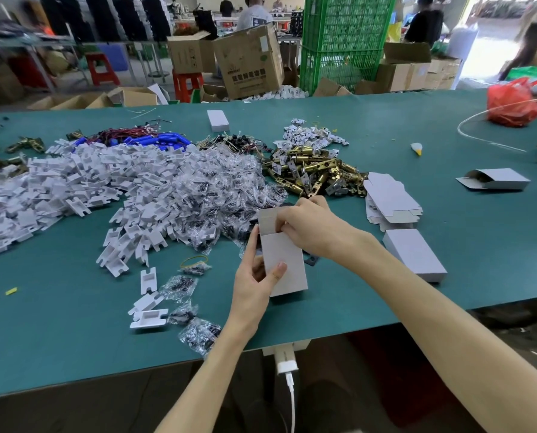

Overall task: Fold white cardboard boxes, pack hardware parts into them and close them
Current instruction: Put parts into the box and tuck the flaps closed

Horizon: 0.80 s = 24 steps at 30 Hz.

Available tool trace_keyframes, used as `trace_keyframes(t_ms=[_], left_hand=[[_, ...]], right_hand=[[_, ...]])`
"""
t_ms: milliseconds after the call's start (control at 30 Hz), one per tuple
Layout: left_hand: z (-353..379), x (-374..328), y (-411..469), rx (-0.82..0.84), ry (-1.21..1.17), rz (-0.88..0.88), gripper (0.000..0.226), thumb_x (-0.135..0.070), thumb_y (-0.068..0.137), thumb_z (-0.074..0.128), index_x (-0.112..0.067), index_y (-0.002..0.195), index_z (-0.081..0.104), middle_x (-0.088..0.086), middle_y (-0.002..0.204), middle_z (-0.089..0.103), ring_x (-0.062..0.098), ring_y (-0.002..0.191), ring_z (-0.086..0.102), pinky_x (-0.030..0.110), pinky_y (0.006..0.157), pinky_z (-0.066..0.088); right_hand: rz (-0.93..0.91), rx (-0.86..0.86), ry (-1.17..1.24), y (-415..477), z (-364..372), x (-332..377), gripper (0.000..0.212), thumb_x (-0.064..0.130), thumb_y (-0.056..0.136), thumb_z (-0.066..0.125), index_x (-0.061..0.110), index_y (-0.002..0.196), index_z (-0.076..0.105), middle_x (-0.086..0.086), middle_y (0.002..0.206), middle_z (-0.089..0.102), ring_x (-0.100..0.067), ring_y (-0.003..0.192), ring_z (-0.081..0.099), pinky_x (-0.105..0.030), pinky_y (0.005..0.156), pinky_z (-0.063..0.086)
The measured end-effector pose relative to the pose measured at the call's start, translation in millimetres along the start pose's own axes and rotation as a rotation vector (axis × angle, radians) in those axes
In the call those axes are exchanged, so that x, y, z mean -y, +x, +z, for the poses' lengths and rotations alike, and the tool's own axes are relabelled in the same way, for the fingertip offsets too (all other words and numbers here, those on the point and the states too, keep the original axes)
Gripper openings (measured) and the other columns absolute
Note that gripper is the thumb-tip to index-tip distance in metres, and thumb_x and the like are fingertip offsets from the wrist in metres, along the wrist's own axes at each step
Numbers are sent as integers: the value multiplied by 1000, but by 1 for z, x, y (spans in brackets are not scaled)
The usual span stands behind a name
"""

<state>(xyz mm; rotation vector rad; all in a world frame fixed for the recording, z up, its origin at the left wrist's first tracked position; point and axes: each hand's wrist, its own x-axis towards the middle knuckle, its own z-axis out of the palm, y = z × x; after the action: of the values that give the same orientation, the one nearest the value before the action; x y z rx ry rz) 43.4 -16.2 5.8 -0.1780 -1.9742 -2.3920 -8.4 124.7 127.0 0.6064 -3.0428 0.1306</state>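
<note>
A white cardboard box (287, 260) stands tilted over the green table (73, 323), its top flap raised. My left hand (254, 282) grips its lower part, thumb on the front face. At the open top end, the fingers of my right hand (311, 226) are curled at the box's mouth, by the flap. Behind lie brass latch parts (311, 173), clear bags of screws (210, 189) and white plastic inserts (73, 185). What the box contains is hidden.
Flat unfolded boxes (389, 201) and a closed box (414, 254) lie to the right. An open box (495, 179) lies far right, another closed one (218, 120) at the back. A red bag (511, 103), blue batteries with wires (142, 139), cartons and a green crate (342, 42) stand beyond.
</note>
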Motion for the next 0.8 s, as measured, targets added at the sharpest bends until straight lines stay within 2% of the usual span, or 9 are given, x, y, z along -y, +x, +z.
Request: trace_keyframes(t_ms=[167, 300, 400, 500, 567, 600, 700, 800], left_hand=[[0, 0, 0, 0, 13, 18, 83, -18, 93, 77, -51, 155, 33, 5, 112, 75, 24, 109, 71, 40, 95, 60], [-1, 1, -2, -22, 29, 42, 79, -18, 93, 78, -57, 150, 40, 3, 112, 73, 28, 103, 72, 40, 87, 62], [-1, 1, -1, -33, 36, 45, 77, -18, 92, 79, -54, 150, 43, 6, 113, 71, 28, 101, 72, 41, 87, 62], [-2, 2, -1, -39, 25, 53, 75, -18, 91, 79, -53, 148, 46, 6, 115, 70, 17, 99, 73, 30, 80, 61], [-1, 1, -1, -35, 27, 58, 74, -21, 90, 79, -54, 147, 47, 7, 118, 69, 15, 100, 73, 28, 78, 60], [-1, 1, -1, -30, 27, 59, 73, -23, 89, 78, -54, 147, 47, 7, 119, 68, 15, 100, 73, 28, 77, 60], [-2, 1, -2, -13, 9, 63, 71, -20, 91, 78, -52, 147, 48, 6, 119, 68, 17, 101, 73, 29, 77, 61], [-3, 1, -1, -10, -16, 59, 69, -11, 94, 76, -49, 146, 50, 6, 119, 68, 18, 103, 74, 30, 78, 61]], right_hand=[[11, 28, -38, -2, -2, 0, 25, 19, 104, 43, 17, 100, 68, -2, 89, 66, -25, 104, 50, -52, 115, 16], [3, 80, 11, -4, -5, 0, 23, 22, 104, 44, 18, 104, 66, 0, 94, 66, -25, 109, 51, -52, 116, 16], [-10, -12, 111, -8, -2, -4, 20, 19, 103, 44, 20, 107, 64, 3, 93, 70, -22, 103, 56, -46, 115, 22], [-37, -242, 351, -16, 12, -13, 12, 12, 100, 54, 15, 106, 64, 1, 101, 65, -21, 98, 59, -35, 97, 42], [4, -407, 532, -23, 24, -17, 10, 10, 97, 63, 12, 106, 61, -1, 107, 57, -17, 98, 57, -27, 90, 47], [50, -448, 613, -26, 30, -19, 15, 11, 95, 67, 12, 108, 60, -2, 109, 54, -15, 99, 58, -24, 90, 48], [169, -390, 844, -32, 49, -23, 33, 18, 91, 75, 17, 119, 57, -2, 117, 55, -11, 102, 64, -22, 89, 53], [168, -308, 1069, -39, 66, -21, 38, 25, 95, 72, 26, 130, 56, 7, 120, 62, -4, 98, 70, -20, 81, 56]])
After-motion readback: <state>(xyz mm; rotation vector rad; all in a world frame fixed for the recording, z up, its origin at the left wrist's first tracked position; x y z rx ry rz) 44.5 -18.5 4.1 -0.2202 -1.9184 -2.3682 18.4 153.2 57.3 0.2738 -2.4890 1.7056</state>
